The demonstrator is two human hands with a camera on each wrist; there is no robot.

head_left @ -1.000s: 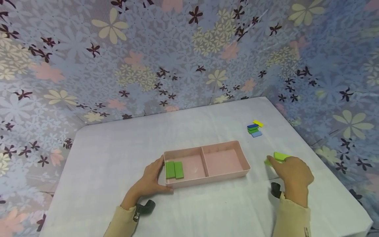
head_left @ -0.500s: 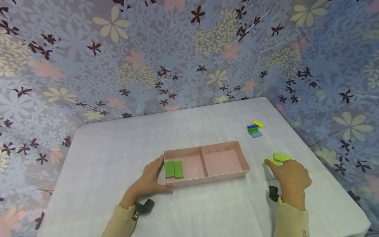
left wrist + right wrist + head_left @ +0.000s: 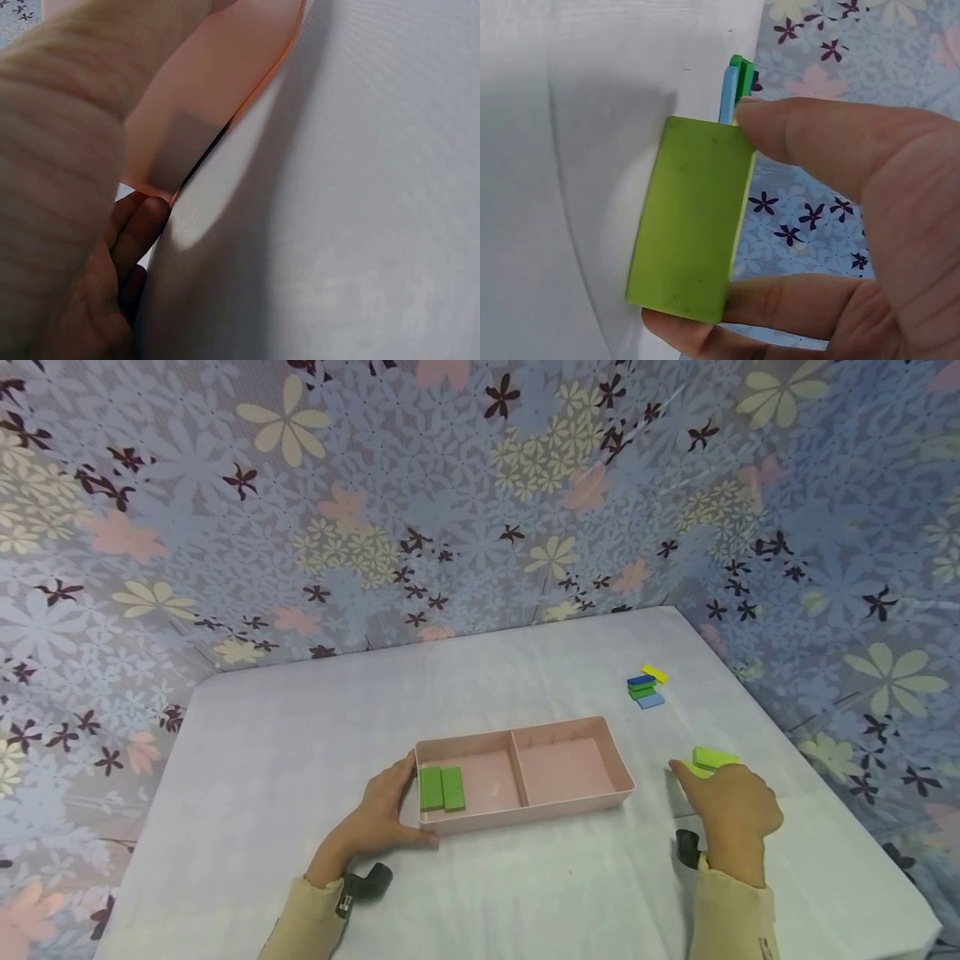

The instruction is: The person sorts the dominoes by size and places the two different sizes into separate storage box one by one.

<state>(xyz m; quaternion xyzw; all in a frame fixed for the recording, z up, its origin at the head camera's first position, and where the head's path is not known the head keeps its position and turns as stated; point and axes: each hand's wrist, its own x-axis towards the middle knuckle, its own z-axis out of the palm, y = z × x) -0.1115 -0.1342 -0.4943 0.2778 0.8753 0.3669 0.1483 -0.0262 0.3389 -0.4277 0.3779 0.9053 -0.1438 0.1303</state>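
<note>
My left hand [image 3: 384,814] holds the left end of a pink two-compartment box [image 3: 525,815], thumb along the near wall, fingers at the end wall. In the left wrist view, fingertips [image 3: 146,221] touch the box wall [image 3: 217,75] near its bottom corner. Two green blocks [image 3: 452,789] lie side by side in the left compartment; the right one holds nothing. To the right, my right hand [image 3: 733,806] pinches a lime-green block [image 3: 694,217] between thumb and fingers, by its opposite short ends. Another lime-green block [image 3: 714,758] is just beyond that hand.
Farther back on the right lie a yellow block [image 3: 655,673], a dark blue block [image 3: 641,680], green blocks [image 3: 642,691] and a light blue block [image 3: 650,701]. A white cloth [image 3: 315,718] covers the table. Flowered fabric [image 3: 450,510] rises behind and at the right.
My right hand has shifted slightly left and toward me, showing more of the far lime-green block. The left hand and the box stay in place.
</note>
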